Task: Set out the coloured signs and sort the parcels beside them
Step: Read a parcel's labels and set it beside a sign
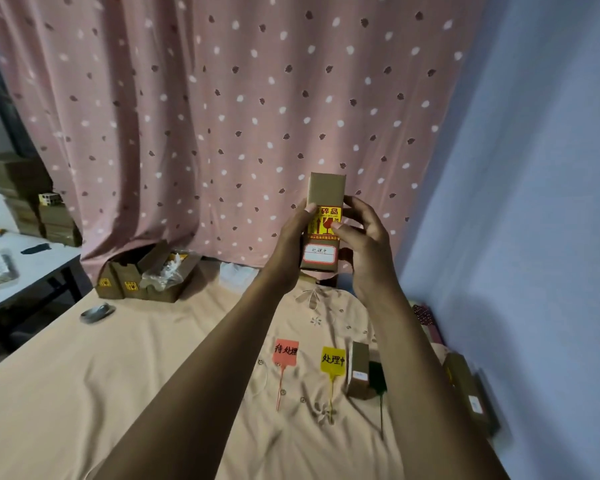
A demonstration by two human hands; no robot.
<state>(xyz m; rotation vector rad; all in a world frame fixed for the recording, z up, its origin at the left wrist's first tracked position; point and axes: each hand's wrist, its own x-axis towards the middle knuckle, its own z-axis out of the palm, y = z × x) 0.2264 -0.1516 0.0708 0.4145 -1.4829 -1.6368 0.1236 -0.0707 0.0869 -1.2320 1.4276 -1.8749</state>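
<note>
A brown parcel point(326, 192) with a yellow fragile sticker and a white handwritten label is held upright in front of the curtain. My left hand point(291, 237) grips its left side and my right hand point(364, 237) holds its right edge, thumb on the sticker. On the cloth below lie a red sign point(285, 351) and a yellow sign point(332, 359), each with a thin stem. A dark green sign point(377, 375) is partly hidden behind a small brown parcel point(359, 372) standing to the yellow sign's right.
More brown parcels point(465, 386) lie along the cloth's right edge by the blue wall. An open cardboard box point(146, 271) with packing sits at the back left, a tape roll point(96, 311) in front of it. A white desk point(21, 265) stands far left.
</note>
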